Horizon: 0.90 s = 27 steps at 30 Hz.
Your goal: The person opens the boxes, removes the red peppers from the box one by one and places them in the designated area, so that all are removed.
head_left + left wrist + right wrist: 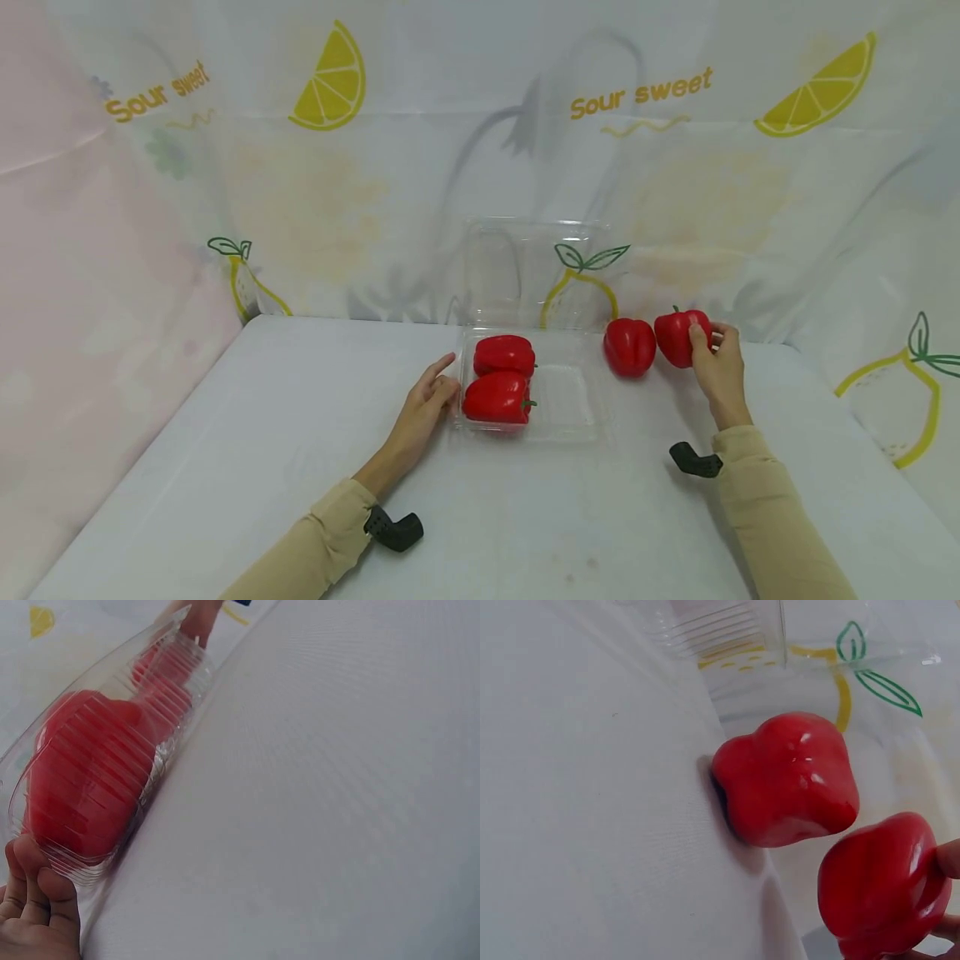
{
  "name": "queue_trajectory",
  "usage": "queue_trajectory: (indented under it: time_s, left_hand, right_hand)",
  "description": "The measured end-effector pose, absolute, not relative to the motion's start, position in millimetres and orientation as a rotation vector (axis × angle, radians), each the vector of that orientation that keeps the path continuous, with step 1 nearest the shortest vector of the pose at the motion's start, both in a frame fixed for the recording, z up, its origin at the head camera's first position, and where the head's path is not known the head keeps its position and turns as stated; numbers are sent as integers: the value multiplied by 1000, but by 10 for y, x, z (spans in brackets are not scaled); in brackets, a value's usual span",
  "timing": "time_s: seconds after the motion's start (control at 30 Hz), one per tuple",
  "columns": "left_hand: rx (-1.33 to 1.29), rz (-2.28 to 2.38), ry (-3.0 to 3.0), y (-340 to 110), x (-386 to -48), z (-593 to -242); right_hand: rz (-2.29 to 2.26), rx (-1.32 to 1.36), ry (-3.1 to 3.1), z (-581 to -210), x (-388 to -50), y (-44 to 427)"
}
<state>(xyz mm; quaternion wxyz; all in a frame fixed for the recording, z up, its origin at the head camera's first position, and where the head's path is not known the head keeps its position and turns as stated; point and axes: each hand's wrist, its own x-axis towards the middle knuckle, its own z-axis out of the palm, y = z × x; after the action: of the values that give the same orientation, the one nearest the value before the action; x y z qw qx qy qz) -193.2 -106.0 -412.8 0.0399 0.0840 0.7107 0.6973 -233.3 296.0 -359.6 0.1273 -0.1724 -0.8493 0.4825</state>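
My right hand [722,367] grips a red bell pepper [681,337] by its right side, thumb in front, near the back of the table. In the right wrist view that pepper [885,885] hangs above the table edge. Just left of it, another red bell pepper [630,347] stands on the table. A clear plastic clamshell container [573,404] lies with its lid raised at the back. Two red bell peppers, a rear one [504,355] and a front one [497,398], lie in its left half. My left hand [420,412] touches the container's left side with its fingertips; its index finger is extended.
A white table [300,450] carries everything. Behind it hangs a pale curtain [420,167] printed with lemons, and the transparent lid [525,275] stands in front of this curtain. Black devices, one at the left wrist [395,530] and one at the right [695,461], jut from the sleeves.
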Motion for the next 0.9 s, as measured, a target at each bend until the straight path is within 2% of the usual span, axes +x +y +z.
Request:
queue_trajectory:
  time_s: [0.9]
  left_hand:
    - [292,2168,2144,-1048,-1927,-4137]
  right_hand:
    - [1343,-531,-2552,-3758,-2370,2995]
